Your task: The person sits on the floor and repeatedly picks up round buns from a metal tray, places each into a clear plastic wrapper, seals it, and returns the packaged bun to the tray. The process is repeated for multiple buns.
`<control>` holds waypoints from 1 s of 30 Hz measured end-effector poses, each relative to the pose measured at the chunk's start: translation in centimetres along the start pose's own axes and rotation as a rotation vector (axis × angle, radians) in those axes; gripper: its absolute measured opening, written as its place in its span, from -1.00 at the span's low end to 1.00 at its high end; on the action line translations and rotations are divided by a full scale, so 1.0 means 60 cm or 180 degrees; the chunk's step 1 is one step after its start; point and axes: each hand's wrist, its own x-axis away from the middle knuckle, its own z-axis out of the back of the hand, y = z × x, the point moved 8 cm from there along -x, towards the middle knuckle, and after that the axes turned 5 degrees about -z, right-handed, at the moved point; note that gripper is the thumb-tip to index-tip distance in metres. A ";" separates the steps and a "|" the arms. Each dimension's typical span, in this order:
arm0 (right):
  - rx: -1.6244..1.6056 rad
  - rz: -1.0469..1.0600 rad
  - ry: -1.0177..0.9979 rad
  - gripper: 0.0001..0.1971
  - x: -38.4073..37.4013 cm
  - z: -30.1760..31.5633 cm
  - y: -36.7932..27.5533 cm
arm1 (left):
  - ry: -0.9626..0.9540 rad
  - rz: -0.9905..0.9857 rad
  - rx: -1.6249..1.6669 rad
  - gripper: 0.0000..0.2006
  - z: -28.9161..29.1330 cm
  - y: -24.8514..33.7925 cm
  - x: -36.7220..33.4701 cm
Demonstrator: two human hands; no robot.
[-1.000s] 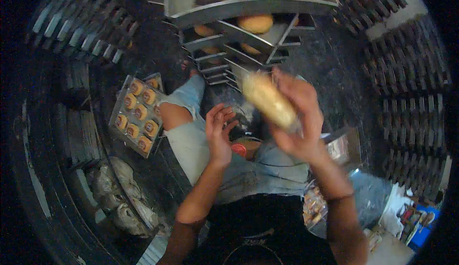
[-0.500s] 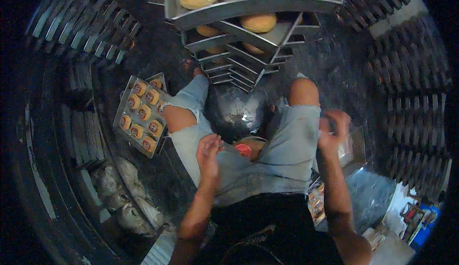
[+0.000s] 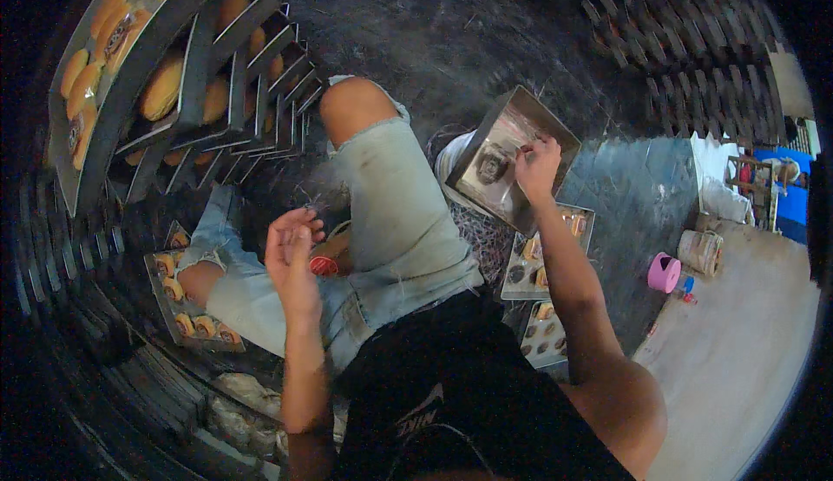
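Observation:
My right hand reaches into a deep metal tray on my right. Its bent fingers press together on a clear plastic bag with a dark printed design. Over my lap, my left hand is raised with fingers curled inward. Thin dark strands show at its fingertips, too small to name. A round red label on a brown surface shows beside that hand, between my thighs. At the far left stands a stack of metal trays holding round buns, some in clear printed wrappers.
Another tray of buns lies low on the left. Two bun trays lie below the deep tray, near my right arm. Dark shredded strips lie beside my right thigh. A pink container stands farther right. Stacked dark trays line the far right.
My view has turned right, so the tray stack now appears at the left. My right hand has gone from beside my thigh into the deep tray. The left stays raised and curled.

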 end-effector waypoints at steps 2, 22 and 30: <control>-0.1575 -0.0273 -0.0065 -0.83 0.003 0.045 -0.003 | -0.0245 -0.0111 -0.0168 -0.70 -0.044 -0.001 0.014; -0.2979 0.0041 -0.2306 -0.86 0.114 0.117 -0.525 | 0.0568 -0.0502 0.0396 -0.83 0.034 0.007 -0.018; -0.2525 0.3874 -0.0302 -0.65 -0.156 0.227 -1.095 | 0.2125 0.0303 0.2232 -0.79 0.273 -0.041 -0.031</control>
